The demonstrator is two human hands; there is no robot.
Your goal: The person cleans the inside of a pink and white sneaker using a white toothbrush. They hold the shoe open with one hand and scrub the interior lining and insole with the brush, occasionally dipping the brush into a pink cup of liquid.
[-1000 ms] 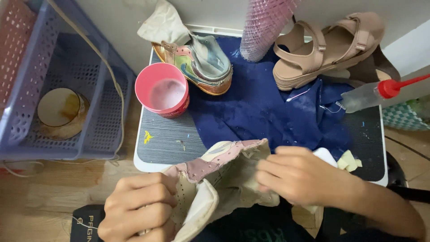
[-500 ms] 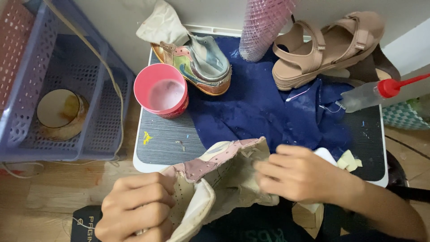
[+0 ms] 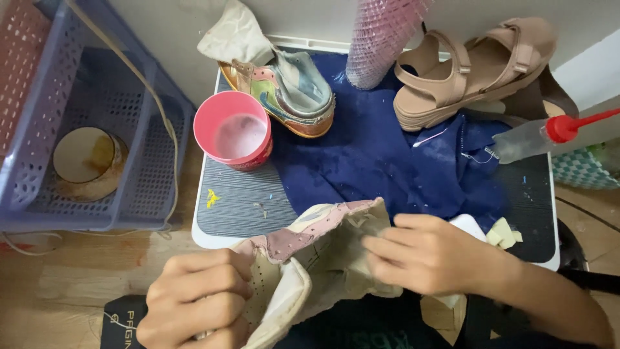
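A worn cream and pink shoe [image 3: 310, 252] lies at the near edge of a small table [image 3: 239, 207]. My left hand [image 3: 197, 304] is closed around its perforated toe end at the lower left. My right hand [image 3: 429, 255] presses on the shoe's opening with fingers curled into the lining; it looks slightly blurred. A dark blue cloth [image 3: 394, 155] covers the middle of the table just beyond the shoe.
A pink cup [image 3: 234, 137] of cloudy liquid stands left of an iridescent child's shoe [image 3: 284, 90]. A tan sandal [image 3: 475, 68], a pink mesh roll [image 3: 381, 39] and a red-capped squeeze bottle [image 3: 542, 136] lie at the back and right. A blue plastic basket [image 3: 84, 148] holds a round tin at left.
My right hand has shifted a little over the shoe's opening, working at the lining. My left hand keeps its grip on the toe.
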